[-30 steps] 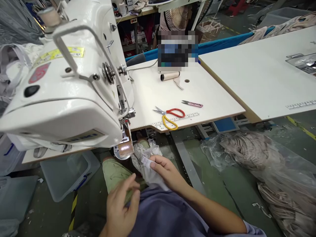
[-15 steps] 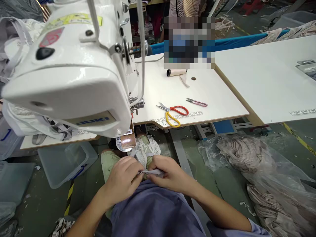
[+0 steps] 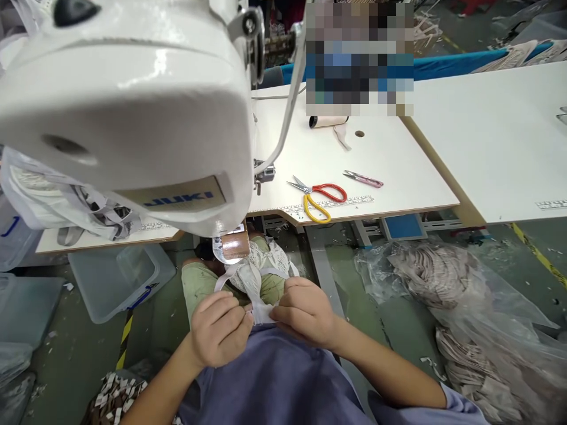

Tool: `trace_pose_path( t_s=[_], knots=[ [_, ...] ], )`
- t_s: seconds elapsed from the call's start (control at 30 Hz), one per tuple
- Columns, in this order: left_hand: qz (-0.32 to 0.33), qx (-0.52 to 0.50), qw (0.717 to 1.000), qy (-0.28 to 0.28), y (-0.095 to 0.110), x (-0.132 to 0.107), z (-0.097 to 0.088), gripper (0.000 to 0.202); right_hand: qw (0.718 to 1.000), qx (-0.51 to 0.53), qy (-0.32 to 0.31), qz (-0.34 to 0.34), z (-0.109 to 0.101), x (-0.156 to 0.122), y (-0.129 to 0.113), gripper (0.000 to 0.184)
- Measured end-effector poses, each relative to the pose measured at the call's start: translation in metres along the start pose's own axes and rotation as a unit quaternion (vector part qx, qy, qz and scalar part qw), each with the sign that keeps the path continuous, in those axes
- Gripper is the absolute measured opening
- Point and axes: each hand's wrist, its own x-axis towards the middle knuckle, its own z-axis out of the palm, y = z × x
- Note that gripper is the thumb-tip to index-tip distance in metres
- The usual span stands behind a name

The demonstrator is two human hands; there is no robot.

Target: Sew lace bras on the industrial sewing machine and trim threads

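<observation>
A white lace bra [image 3: 254, 268] hangs between my knees below the sewing machine's arm end, its pale band stretched toward my waist. My left hand [image 3: 221, 327] is closed, thumb and fingertips pinched at the left end of the band. The band's other side is gripped by my right hand [image 3: 305, 311], whose fingers are curled over it. A short piece of white band shows between the two hands. A pale strap loops up beside my left hand toward the machine's bed. What lies inside each pinch is mostly hidden by the fingers.
A white sewing machine [image 3: 146, 136] looms at upper left. On the white table [image 3: 274, 141] lie scissors [image 3: 316, 195], thread snips [image 3: 363, 179] and a roll [image 3: 328, 121]. A plastic bin [image 3: 110, 283] stands left; bagged beige fabric [image 3: 438, 274] lies on the right floor.
The view has moved closer to the machine. My hands have shifted slightly apart, and my left hand has rolled, with its fingers now curled. More of the white band and strap shows.
</observation>
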Motion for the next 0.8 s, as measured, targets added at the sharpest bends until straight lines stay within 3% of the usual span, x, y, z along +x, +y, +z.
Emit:
trace_pose_path(
  t_s=[0.27, 0.43, 0.5, 0.57, 0.63, 0.7, 0.8],
  knots=[
    [0.006, 0.018, 1.000, 0.017, -0.001, 0.001, -0.002, 0.019, 0.998, -0.009, -0.057, 0.031, 0.004, -0.007, 0.002, 0.026],
    [-0.001, 0.015, 1.000, 0.020, -0.001, 0.001, -0.003, 0.019, 1.000, 0.024, -0.004, 0.011, 0.006, -0.001, 0.001, 0.022],
    [-0.003, 0.016, 1.000, 0.019, -0.001, 0.000, -0.003, 0.019, 0.997, 0.062, 0.006, 0.040, 0.004, 0.004, 0.000, 0.025],
    [-0.004, 0.015, 1.000, 0.017, -0.001, 0.000, -0.004, 0.018, 0.981, 0.155, -0.032, 0.115, 0.000, 0.010, -0.001, 0.044],
    [-0.001, 0.009, 1.000, 0.011, -0.002, 0.000, -0.005, 0.017, 0.937, 0.270, -0.087, 0.204, -0.004, 0.016, 0.000, 0.052],
    [0.000, 0.005, 1.000, 0.006, -0.002, 0.001, -0.005, 0.017, 0.897, 0.340, -0.125, 0.254, -0.007, 0.021, 0.002, 0.039],
    [-0.001, -0.006, 1.000, 0.001, -0.002, -0.002, -0.006, 0.017, 0.887, 0.358, -0.134, 0.260, -0.008, 0.026, 0.004, 0.020]
  ],
)
